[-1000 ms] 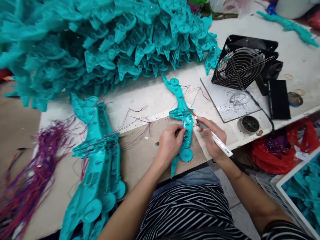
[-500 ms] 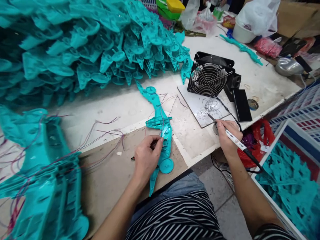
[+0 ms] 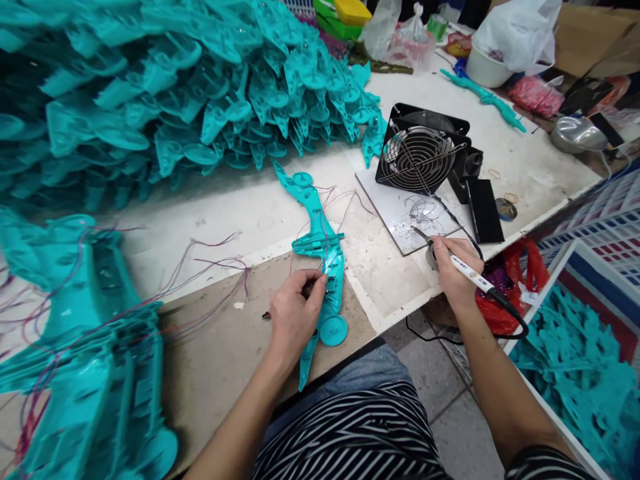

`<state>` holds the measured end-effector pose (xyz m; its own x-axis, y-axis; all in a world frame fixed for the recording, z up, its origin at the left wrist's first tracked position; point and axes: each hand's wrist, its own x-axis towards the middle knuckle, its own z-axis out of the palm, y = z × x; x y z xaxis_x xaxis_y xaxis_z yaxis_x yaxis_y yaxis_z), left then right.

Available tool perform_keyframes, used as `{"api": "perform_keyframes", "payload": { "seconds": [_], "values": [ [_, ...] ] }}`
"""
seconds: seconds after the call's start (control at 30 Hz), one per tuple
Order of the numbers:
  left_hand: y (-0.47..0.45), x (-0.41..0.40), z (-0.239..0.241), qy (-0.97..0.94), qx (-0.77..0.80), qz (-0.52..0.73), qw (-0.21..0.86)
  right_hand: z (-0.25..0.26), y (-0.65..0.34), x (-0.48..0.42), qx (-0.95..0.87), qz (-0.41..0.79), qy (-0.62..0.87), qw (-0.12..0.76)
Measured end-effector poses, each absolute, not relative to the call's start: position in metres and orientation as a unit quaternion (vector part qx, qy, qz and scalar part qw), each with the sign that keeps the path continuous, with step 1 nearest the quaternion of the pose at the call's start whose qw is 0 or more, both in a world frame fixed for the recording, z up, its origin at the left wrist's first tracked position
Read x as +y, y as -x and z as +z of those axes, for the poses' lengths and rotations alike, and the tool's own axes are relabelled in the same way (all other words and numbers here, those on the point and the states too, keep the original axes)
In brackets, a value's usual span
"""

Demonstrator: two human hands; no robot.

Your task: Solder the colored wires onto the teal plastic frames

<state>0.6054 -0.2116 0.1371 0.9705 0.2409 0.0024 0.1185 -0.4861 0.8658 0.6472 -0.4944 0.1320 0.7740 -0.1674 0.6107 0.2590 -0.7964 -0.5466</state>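
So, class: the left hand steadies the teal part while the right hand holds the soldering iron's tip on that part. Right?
No: in the head view the right hand holds the soldering iron tip over the plate by the fan, off the teal part. Rest stands.

A bare strip of the surface (image 3: 225,213) runs open between the big heap of teal plastic parts (image 3: 150,87) at the back and the brown board (image 3: 220,353) in front, and only thin wires (image 3: 215,267) trail across it. At the left a stack of teal parts (image 3: 85,347) blocks the way. The long teal part (image 3: 320,233) under the left hand (image 3: 293,313) splits the middle. Between it and the right hand (image 3: 450,270), which grips a soldering iron (image 3: 473,273), the white surface lies clear. Behind that gap a fan (image 3: 420,150), a plate (image 3: 395,207) and a black box (image 3: 484,210) crowd close together. Past the fan the surface looks mostly open, though small clutter there is hard to make out.
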Motion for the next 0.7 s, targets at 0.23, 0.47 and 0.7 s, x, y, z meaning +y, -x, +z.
{"api": "perform_keyframes", "payload": {
  "seconds": [0.23,0.47,0.7],
  "values": [
    [-0.605,-0.212,0.138,-0.867,0.111,0.053,0.483,0.135,-0.649,-0.491,0.027,-0.324,0.872,0.366],
    [-0.606,-0.212,0.135,-0.863,0.109,0.06,0.49,0.143,-0.651,-0.49,0.073,-0.296,0.855,0.419],
    [-0.608,-0.211,0.134,-0.858,0.101,0.053,0.5,0.147,-0.648,-0.492,0.114,-0.289,0.824,0.474]
  ]
}}
